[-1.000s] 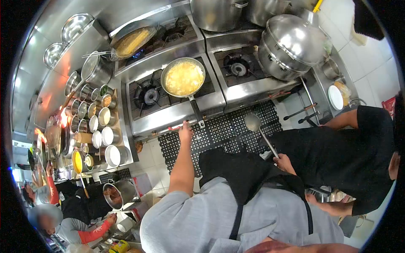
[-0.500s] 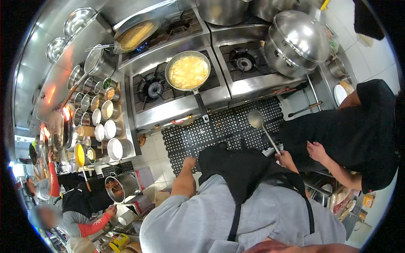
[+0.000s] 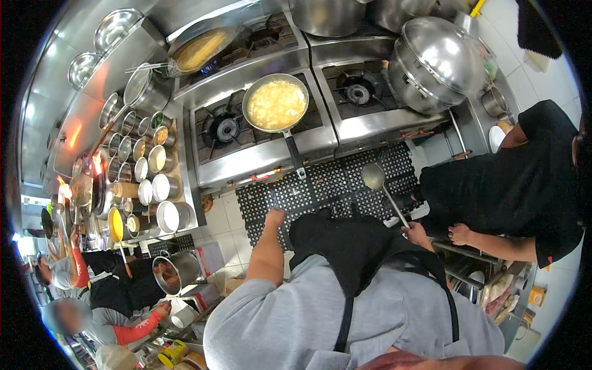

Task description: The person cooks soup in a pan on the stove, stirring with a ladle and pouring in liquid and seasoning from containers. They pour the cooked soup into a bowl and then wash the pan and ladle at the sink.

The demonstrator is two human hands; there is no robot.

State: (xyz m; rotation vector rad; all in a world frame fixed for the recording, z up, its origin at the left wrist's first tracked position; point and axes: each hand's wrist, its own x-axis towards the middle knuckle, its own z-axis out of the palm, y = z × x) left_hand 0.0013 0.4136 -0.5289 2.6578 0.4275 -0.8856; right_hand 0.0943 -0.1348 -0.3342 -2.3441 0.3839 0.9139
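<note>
My right hand is closed around the handle of a long metal ladle, whose bowl hangs over the black floor mat in front of the stove. Beyond the apron's left side, my left hand is raised over the mat, touching nothing visible; its fingers are hidden from this angle. Ahead of me a frying pan rests on a burner, its black handle pointing toward me. Yellow, egg-like food with a bubbly, lumpy surface covers its bottom. Neither hand touches the pan.
A large lidded pot stands right of the burners. Another pan with yellow food sits at the back left. Several metal containers line the left counter. A co-worker in black stands close on my right; others work at left near flames.
My left hand has moved slightly forward. The co-worker in black has shifted right, with the near hand lower. My right hand still holds the ladle, and the pan stays put.
</note>
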